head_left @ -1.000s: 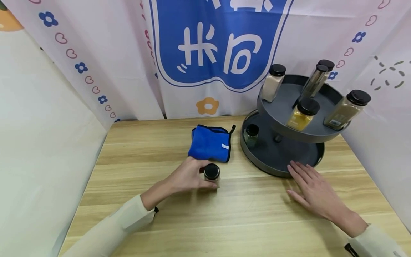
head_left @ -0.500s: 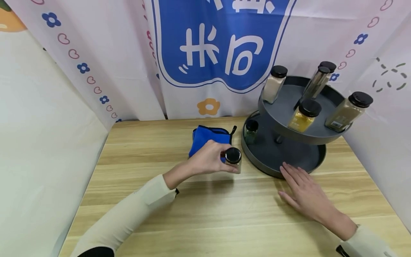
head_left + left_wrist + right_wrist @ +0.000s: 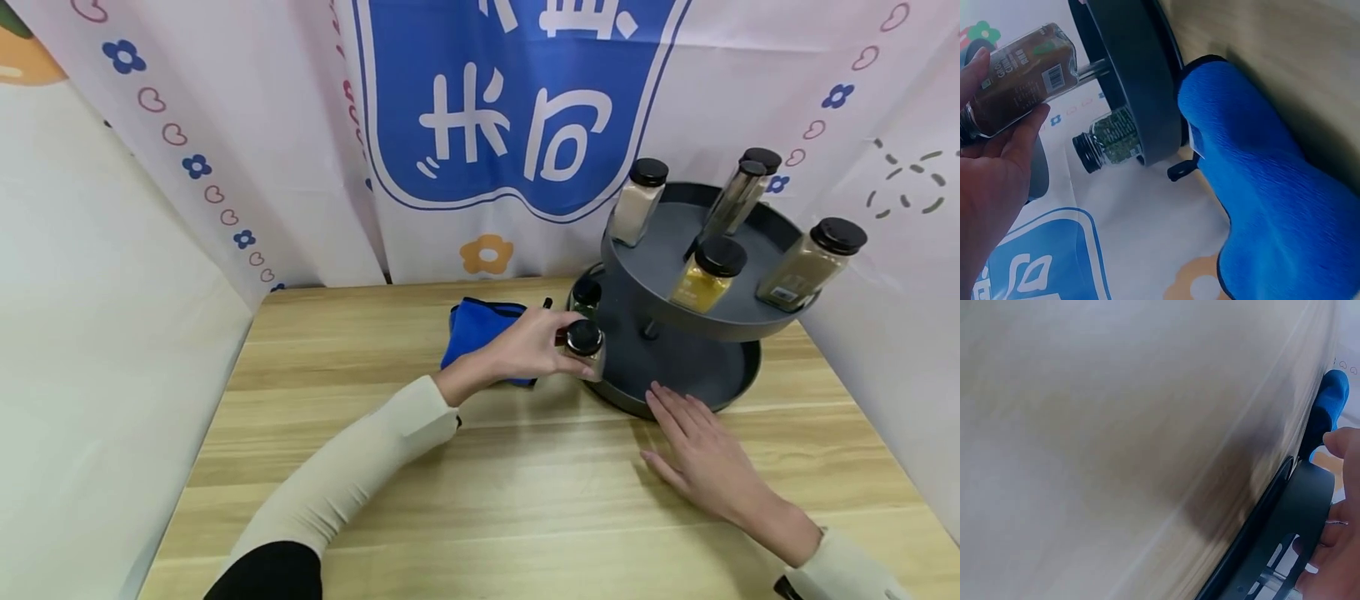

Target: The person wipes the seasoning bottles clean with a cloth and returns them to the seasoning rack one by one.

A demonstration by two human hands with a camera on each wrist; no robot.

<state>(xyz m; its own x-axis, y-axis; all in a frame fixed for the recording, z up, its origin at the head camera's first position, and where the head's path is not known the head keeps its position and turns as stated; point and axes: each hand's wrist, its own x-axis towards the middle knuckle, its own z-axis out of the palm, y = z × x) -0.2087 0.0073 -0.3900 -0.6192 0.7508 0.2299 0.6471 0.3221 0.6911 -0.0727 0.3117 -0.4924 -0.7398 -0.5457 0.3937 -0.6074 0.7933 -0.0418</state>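
Observation:
My left hand (image 3: 528,346) grips a glass spice jar (image 3: 1025,78) with brown contents and a black lid, near the left edge of the lower tier. That tier belongs to a dark grey two-tier turntable rack (image 3: 682,379). A jar of green herbs (image 3: 1116,134) stands on the lower tier, partly hidden behind my left hand in the head view. My right hand (image 3: 701,458) has its fingers extended, the fingertips at the lower tier's front rim (image 3: 1310,487).
On the upper tier stand several black-lidded jars, among them a yellow one (image 3: 705,279), a pale one (image 3: 636,208) and a brownish one (image 3: 802,271). A folded blue cloth (image 3: 476,329) lies left of the rack. A printed curtain (image 3: 315,167) hangs behind the wooden table (image 3: 337,333).
My left hand has carried the spice jar from the table beside the cloth, up and right to the lower tier. My right hand has shifted slightly left along the rim.

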